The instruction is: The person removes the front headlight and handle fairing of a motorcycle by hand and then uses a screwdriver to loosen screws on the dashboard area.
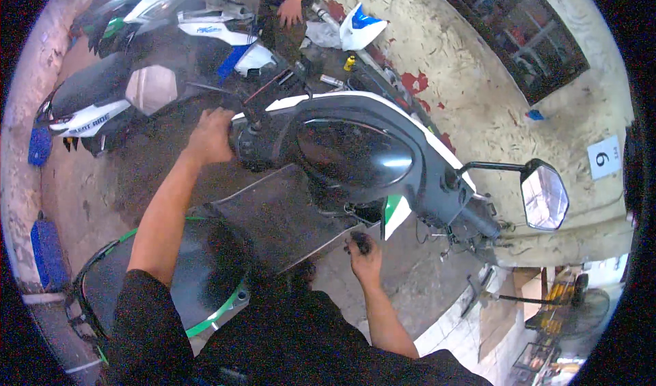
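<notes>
In front of me is a scooter's front end, its dark oval dashboard (355,150) set in a black cover with white edging. My left hand (212,138) is closed around the left end of the handlebar, and the grip is mostly hidden under it. Below the dashboard, near an opening with loose wires (359,212), my right hand (365,255) is closed on a small black object (360,242). What kind of object it is I cannot make out. The right handlebar grip (478,221) is untouched.
Mirrors (544,196) stick out on both sides. A dark seat with green trim (164,270) lies at lower left. Another white-and-black scooter (89,92) stands at far left. A co-worker's hand (290,10) shows at the top. A fan (577,311) stands at lower right, beyond a stained wall (471,78).
</notes>
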{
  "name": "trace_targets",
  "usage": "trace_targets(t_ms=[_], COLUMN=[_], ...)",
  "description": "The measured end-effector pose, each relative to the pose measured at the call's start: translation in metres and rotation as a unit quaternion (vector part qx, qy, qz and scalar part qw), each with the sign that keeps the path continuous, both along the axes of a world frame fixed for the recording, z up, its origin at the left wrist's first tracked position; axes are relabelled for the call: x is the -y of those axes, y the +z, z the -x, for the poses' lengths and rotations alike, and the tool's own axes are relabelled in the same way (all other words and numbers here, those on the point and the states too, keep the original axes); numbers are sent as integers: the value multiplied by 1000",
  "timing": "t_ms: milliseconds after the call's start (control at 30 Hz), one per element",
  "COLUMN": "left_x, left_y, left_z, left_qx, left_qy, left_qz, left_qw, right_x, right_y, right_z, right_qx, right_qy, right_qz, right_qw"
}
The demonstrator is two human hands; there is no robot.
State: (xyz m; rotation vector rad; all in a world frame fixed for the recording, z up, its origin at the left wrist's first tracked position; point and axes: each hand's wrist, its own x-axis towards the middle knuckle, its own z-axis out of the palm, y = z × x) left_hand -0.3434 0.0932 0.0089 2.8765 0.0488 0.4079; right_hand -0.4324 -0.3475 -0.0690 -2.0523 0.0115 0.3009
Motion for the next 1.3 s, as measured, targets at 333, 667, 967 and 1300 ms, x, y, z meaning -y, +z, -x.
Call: trace_targets(t_ms=[333, 667, 967, 1300], left_x=[12, 22, 12, 12], left_y=[28, 20, 26, 19], left_z=[0, -19, -9, -8], left_qx=[-48, -73, -96, -113], left_qy=[-25, -70, -58, -71], left_qz=[90, 109, 96, 101], left_qw=[994, 989, 989, 986], right_x=[-52, 12, 86, 107], right_y=[-28, -145, 164, 254], right_z=[-84, -102, -24, -128], right_qx=[17, 31, 264, 142], right_qy=[-107, -266, -241, 137], right_qz=[260, -179, 199, 525], right_qw=[960, 947, 912, 828])
